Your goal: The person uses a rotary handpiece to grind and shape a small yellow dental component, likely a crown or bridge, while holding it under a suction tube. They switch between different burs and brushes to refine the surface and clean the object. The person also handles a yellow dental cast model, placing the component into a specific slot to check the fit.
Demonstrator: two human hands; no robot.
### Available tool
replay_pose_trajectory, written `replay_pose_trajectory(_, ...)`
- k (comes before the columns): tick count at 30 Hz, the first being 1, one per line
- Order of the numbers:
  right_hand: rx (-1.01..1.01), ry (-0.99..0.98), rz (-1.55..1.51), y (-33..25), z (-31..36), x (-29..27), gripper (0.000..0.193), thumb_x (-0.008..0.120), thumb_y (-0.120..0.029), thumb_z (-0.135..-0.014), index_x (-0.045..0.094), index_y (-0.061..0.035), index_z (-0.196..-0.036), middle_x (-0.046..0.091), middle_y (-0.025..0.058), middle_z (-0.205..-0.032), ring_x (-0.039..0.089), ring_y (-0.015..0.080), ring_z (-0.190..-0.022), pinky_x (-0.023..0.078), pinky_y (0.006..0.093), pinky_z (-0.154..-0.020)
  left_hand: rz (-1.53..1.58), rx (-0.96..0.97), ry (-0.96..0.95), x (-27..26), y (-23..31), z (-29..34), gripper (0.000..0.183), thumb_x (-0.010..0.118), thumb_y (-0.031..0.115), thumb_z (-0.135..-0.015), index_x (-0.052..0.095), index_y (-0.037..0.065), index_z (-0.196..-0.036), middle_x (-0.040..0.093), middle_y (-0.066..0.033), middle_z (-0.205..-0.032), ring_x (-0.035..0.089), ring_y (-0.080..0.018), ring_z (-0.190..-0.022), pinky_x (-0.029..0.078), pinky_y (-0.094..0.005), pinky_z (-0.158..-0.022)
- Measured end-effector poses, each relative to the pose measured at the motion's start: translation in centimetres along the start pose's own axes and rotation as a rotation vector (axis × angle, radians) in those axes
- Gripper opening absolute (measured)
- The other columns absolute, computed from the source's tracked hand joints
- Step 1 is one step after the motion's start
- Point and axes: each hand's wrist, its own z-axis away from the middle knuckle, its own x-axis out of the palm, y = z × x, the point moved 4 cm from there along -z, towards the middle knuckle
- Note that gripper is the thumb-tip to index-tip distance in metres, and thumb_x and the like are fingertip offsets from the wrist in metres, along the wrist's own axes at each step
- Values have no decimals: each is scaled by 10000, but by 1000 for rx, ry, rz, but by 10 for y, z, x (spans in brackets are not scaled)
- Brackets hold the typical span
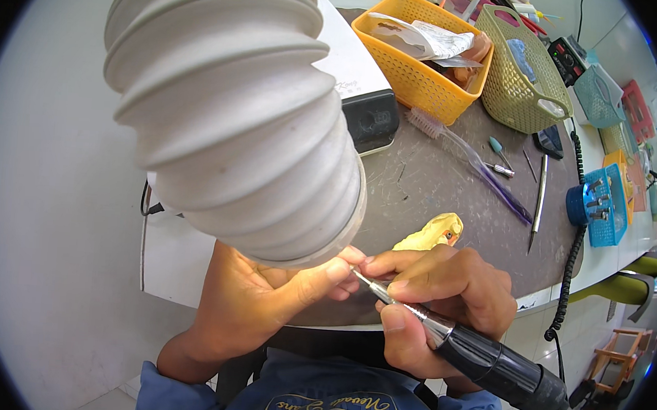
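Observation:
My right hand grips a black-and-silver rotary handpiece like a pen, its body slanting down to the right. The handpiece's thin bur points at the fingertips of my left hand. Those left fingers are pinched together, and what they hold is too small and too covered to make out. The fingertips of both hands meet near the table's front edge. Just beyond my right hand lies a yellow molded piece with an orange-pink spot, partly hidden by the fingers.
A wide white corrugated hose hangs over my left hand. Behind stand a yellow basket and an olive basket. A purple-handled brush, a slim metal tool and a blue bur holder are at right, beside a coiled black cord.

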Motion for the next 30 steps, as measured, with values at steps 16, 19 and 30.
replay_pose_trajectory(16,186,395,-241,-5,24,-29,246,711,-161,-875,521,-5,-895,598,122,-711,665,221,-632,588,337,-639,73,-21,69,-4,0,1,153,660,15,-896,627,-53,-1030,659,-181,-925,679,-256,-825,565,-342,-719)
replay_pose_trajectory(19,342,449,-264,-5,26,-53,291,696,-248,-887,523,-18,-848,584,120,-661,614,151,-555,545,263,-555,75,-29,68,-6,2,1,152,661,19,-898,624,-52,-1027,656,-182,-924,681,-261,-822,567,-337,-711)
replay_pose_trajectory(30,581,549,7,1,69,-143,497,688,-144,-829,485,29,-1249,515,-9,-755,442,40,-561,317,187,-486,-133,174,132,6,-3,9,88,637,-38,-885,627,-60,-970,651,-145,-890,671,-200,-794,563,-302,-723)
